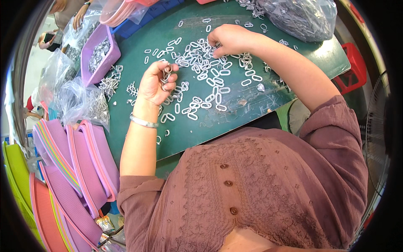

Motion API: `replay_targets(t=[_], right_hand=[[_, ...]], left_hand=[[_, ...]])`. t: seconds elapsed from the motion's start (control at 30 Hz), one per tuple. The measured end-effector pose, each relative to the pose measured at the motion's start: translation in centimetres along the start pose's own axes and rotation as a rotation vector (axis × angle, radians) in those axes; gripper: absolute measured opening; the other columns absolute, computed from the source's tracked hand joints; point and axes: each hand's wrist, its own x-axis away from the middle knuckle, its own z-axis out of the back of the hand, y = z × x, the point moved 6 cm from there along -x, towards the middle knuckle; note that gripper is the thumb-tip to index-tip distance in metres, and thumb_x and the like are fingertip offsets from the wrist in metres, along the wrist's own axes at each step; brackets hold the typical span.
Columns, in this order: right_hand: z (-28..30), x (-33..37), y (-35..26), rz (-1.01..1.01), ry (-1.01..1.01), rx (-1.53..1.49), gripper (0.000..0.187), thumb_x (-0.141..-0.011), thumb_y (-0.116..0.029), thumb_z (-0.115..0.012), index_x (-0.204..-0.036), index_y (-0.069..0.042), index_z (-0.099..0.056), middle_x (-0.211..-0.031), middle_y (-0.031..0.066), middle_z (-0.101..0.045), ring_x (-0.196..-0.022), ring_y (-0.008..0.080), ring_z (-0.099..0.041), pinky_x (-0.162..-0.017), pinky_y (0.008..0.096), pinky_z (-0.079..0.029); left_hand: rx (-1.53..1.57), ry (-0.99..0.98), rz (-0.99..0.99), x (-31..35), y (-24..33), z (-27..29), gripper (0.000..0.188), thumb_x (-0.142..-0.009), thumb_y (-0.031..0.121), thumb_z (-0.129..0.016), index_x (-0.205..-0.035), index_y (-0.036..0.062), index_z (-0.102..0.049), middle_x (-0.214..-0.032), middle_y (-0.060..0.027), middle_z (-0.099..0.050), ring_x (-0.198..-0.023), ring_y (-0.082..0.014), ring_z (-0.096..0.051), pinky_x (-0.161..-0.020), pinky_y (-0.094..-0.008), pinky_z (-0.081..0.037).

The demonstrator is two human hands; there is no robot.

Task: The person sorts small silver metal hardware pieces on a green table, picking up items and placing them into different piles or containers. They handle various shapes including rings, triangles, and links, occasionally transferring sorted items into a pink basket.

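Many silvery oval metal rings (216, 81) lie scattered and heaped over the green table (239, 113). Raised above the table's left part, my left hand (154, 86) is curled around several metal rings (166, 76) that show between its fingers and palm. A pale bangle circles that wrist. My right hand (231, 40) reaches to the far edge of the heap, fingers bent down among the rings. Its fingertips are partly hidden, so whether they pinch a ring cannot be made out.
A purple basket (116, 51) of metal pieces stands at the left, beside plastic bags (82, 98) of parts. A large clear bag (300, 19) of grey parts sits far right. Purple baskets (94, 161) are stacked lower left; a red stool (354, 69) stands right. Another person's hand (79, 17) shows top left.
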Motion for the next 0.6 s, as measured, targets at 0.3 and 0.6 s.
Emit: replay_targets(t=[0.3,0.6], right_hand=[[0.1,-0.3,1.5,-0.014,0.134,-0.125,0.016,-0.072,-0.015,-0.056,-0.081,-0.003,-0.061,-0.076,0.0134,-0.061,-0.071,0.027,-0.058,-0.066,0.0356,-0.045],[0.8,1.5,4.5,-0.344,0.195,-1.376,0.006,-0.078,-0.011,-0.052,-0.079,-0.006,-0.054,-0.078,0.0061,-0.057,-0.055,0.008,-0.046,-0.041,0.0183,-0.032]], left_hand=[[-0.036,-0.087,-0.03,-1.9,1.4,-2.6,0.023,-0.075,0.015,-0.052,-0.094,0.0028,-0.053,-0.071,-0.0082,-0.049,-0.061,-0.0152,-0.045,-0.04,-0.019,-0.03],[-1.526,0.179,-0.372,-5.7,1.6,-5.5,0.02,-0.07,0.019,-0.067,-0.077,0.001,-0.064,-0.068,-0.0048,-0.061,-0.06,-0.0119,-0.056,-0.06,-0.0267,-0.045]])
